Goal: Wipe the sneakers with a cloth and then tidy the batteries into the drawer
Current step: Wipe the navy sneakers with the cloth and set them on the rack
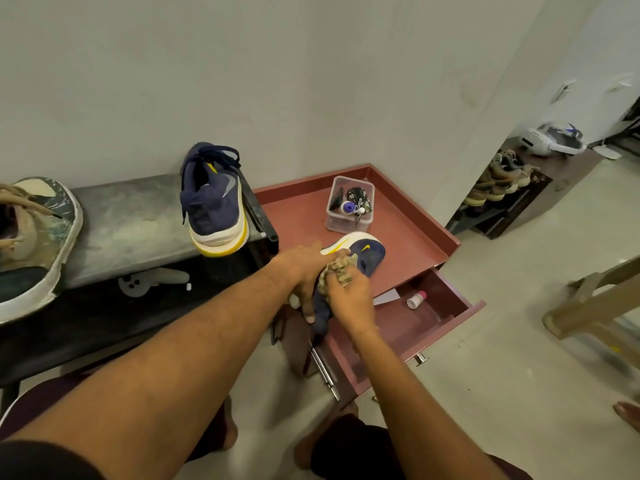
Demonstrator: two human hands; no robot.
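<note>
Sneaker (371,255) and cloth (338,271) between hands (304,269)

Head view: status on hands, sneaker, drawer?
Left hand grips navy sneaker; right hand holds cloth against it. Drawer open, small bottle inside. Batteries not identifiable.

You get soft, even, slightly dim indoor light — deep shadow sits under the desk (138,220). Wide-angle distortion bends the frame's edges, and the wooden stool (595,299) at right looks blurred.
</note>
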